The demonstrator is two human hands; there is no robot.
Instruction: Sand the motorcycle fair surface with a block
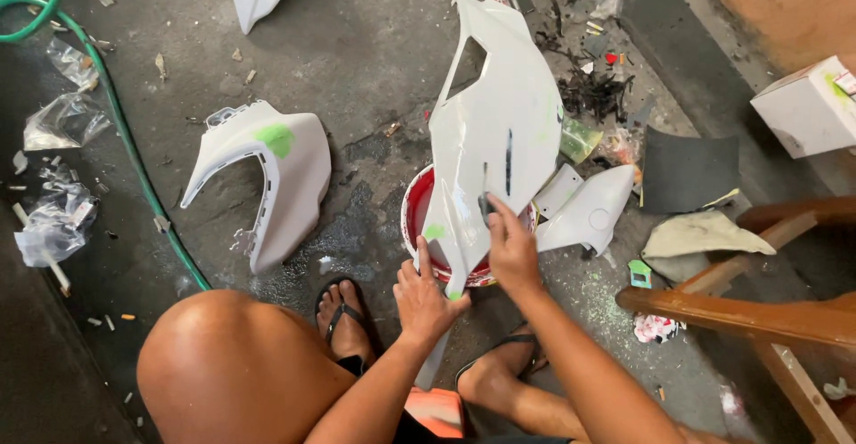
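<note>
A large white plastic fairing panel [495,114] rests over a red bucket [415,203] in front of me. My left hand [426,297] grips the panel's lower edge near a small green patch. My right hand [510,243] presses a small dark piece, probably sandpaper, against the panel's face with closed fingers. My knee and both feet in black sandals are below the bucket.
Another white panel with a green patch [267,172] lies on the wet floor to the left. A green hose [125,132], crumpled plastic bags [58,221], a smaller white part [588,208], dark sheets [688,169], a cardboard box [807,105] and a wooden chair frame [758,310] surround me.
</note>
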